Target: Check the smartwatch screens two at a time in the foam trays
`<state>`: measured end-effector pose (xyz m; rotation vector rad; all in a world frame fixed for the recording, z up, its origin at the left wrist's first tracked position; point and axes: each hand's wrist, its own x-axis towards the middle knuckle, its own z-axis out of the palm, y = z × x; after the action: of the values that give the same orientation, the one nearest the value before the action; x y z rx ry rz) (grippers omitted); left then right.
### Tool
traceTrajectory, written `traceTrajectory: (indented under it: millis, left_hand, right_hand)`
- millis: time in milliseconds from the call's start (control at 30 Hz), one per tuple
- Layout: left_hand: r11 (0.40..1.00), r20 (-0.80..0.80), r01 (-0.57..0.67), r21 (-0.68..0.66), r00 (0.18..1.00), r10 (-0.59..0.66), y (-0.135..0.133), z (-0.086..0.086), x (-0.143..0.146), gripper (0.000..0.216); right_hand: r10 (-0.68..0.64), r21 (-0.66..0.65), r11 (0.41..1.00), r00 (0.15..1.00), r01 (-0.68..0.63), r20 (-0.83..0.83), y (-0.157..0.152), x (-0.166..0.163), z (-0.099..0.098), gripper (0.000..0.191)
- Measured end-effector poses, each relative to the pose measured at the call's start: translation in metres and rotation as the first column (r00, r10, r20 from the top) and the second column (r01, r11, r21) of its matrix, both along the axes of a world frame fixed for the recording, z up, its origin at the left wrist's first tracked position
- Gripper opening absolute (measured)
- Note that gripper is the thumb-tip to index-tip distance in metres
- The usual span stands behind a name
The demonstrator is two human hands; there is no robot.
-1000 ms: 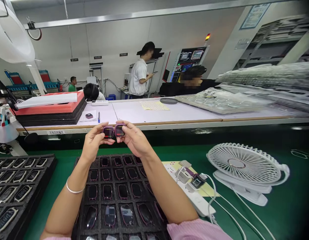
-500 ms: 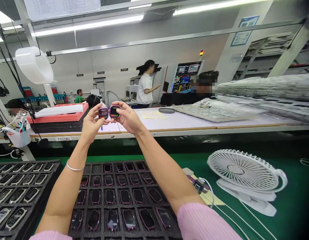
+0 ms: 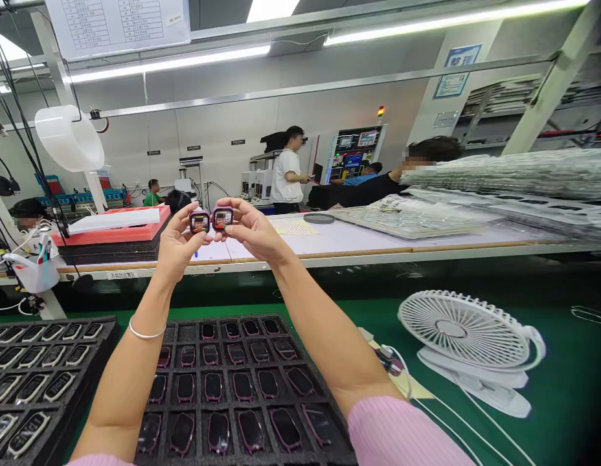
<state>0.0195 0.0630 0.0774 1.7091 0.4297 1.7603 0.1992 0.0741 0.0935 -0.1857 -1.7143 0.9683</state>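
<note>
Purple plastic frames 2 small watch bodies held up side by side, well above the green counter (image 3: 548,414). The left hand (image 3: 177,243) pinches the left watch body (image 3: 199,222) between thumb and fingertips, a narrow grip on its edges. The right hand (image 3: 249,230) holds the right watch body (image 3: 223,218) the same way, grip closed on the rim. Fingers sit on the rims and not on the faces, so both lit screens are uncovered and face the camera. With the 2 held almost touching at 1 height, the displays can apparently be read against each other.

Below the forearms, at the counter's near edge, lies a black foam tray (image 3: 186,331) divided into rows of cells. Most cells hold a dark-screened, purple-rimmed watch body lying face up, 1 per cell, and a cell at the tray's far left corner looks empty. A second tray (image 3: 109,333) at the counter's left edge holds paler, silver-rimmed pieces, also 1 per cell. The separate cells probably stop the screens rubbing together.

A white fan (image 3: 463,336) rests tilted back toward the right edge, with white cables (image 3: 475,427) beside it. A red foam stack (image 3: 116,232) sits on the far counter, and other people work beyond it.
</note>
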Motion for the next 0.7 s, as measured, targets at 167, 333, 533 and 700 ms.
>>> traceTrajectory:
  millis: [167,333,533,700]
  left_hand:
    - [1.000,0.011,-0.005,0.010,1.000,0.005,-0.001,-0.002,0.003,0.058]
    - [1.000,-0.007,0.010,0.002,1.000,-0.010,-0.001,-0.001,0.005,0.059]
    - [0.999,0.012,-0.016,-0.037,1.000,0.017,-0.006,-0.021,0.009,0.051]
    - [0.990,-0.015,-0.004,-0.143,1.000,0.002,-0.015,-0.064,0.009,0.052]
  right_hand:
    - [-0.015,0.018,1.000,1.000,0.015,0.003,-0.004,0.002,-0.002,0.045]
    - [-0.027,0.019,0.999,1.000,0.027,0.003,-0.003,0.004,-0.003,0.048]
    - [-0.018,-0.033,0.999,1.000,0.017,-0.015,-0.007,0.004,-0.026,0.044]
    - [-0.046,-0.158,0.987,0.999,0.043,-0.020,-0.018,0.004,-0.073,0.047]
